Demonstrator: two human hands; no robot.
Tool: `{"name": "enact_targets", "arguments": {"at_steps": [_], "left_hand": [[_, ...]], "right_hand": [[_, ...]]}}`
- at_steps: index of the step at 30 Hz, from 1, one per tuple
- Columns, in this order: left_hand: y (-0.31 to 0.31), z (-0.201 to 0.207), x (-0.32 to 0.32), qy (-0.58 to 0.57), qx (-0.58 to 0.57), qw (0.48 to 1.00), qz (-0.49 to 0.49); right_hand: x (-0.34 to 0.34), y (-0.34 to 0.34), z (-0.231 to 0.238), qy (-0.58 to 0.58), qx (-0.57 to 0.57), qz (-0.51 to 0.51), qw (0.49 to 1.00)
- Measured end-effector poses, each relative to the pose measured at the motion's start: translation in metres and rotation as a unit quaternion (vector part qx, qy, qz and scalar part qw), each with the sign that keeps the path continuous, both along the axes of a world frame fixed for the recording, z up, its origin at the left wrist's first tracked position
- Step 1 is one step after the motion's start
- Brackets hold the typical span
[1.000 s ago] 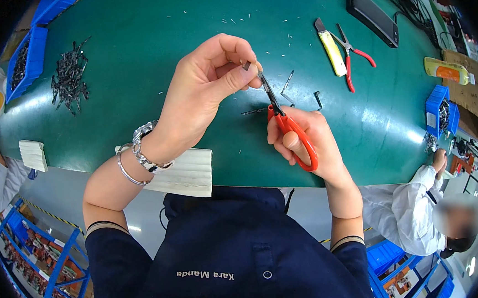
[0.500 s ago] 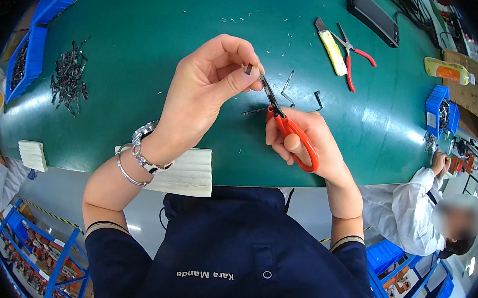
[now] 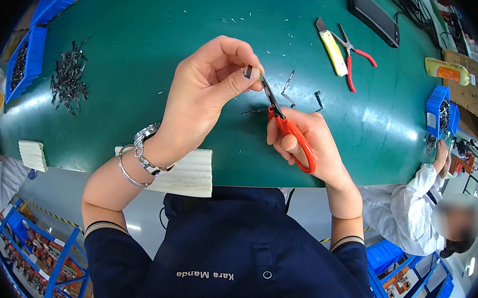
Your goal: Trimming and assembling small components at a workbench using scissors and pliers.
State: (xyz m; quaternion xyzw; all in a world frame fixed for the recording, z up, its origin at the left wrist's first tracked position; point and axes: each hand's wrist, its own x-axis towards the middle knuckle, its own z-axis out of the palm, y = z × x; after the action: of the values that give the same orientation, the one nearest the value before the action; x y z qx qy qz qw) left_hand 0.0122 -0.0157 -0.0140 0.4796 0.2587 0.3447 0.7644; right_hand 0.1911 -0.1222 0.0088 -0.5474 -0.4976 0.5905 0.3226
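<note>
Between the thumb and fingers of my left hand (image 3: 207, 85) is a small black part (image 3: 248, 71), mostly hidden by the fingertips. My right hand (image 3: 319, 140) is wrapped round red-handled scissors (image 3: 304, 151). Their dark blades point up to the left fingertips and the held part; whether they touch it I cannot make out. Beside the blades, a few thin black parts lie on the green tabletop (image 3: 147, 22), one bent part (image 3: 318, 100) right of the scissors.
A heap of black parts (image 3: 69, 78) lies at the left, near a blue bin (image 3: 34, 61). At the right are a yellow-handled cutter (image 3: 332, 53), red-handled pliers (image 3: 349, 58), a black box (image 3: 373, 16) and another blue bin (image 3: 434, 102). Co-workers in white sit at both sides.
Both hands stay almost in place, with the same part and scissors in them. The scissor handles have shifted slightly. At the right, the co-worker's hands have moved a little.
</note>
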Motion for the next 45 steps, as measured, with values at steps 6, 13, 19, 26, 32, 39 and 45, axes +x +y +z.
{"name": "enact_targets", "arguments": {"at_steps": [6,13,19,26,32,39,45], "left_hand": [[-0.002,0.001,0.003,0.012,-0.003,1.0,0.01],[-0.002,0.001,0.001,0.007,0.014,1.0,0.0],[-0.002,0.001,0.002,0.015,0.017,1.0,0.002],[-0.002,0.003,0.001,0.01,0.016,1.0,-0.004],[0.001,0.003,0.0,0.02,0.01,1.0,-0.001],[0.017,0.011,-0.033,0.125,0.05,0.991,-0.005],[0.041,0.004,-0.123,0.504,0.367,0.755,0.204]], "right_hand": [[0.001,-0.001,0.001,-0.021,0.013,0.003,1.0],[0.001,0.001,0.0,-0.022,0.01,0.007,1.0],[0.001,0.001,0.005,-0.034,0.01,0.006,0.999],[0.0,0.002,0.003,-0.037,0.018,-0.005,0.999],[0.004,0.004,0.011,0.011,-0.043,-0.095,0.995],[0.025,0.005,-0.004,0.026,0.103,-0.252,0.962],[0.025,-0.002,0.002,0.045,0.122,-0.245,0.961]]}}
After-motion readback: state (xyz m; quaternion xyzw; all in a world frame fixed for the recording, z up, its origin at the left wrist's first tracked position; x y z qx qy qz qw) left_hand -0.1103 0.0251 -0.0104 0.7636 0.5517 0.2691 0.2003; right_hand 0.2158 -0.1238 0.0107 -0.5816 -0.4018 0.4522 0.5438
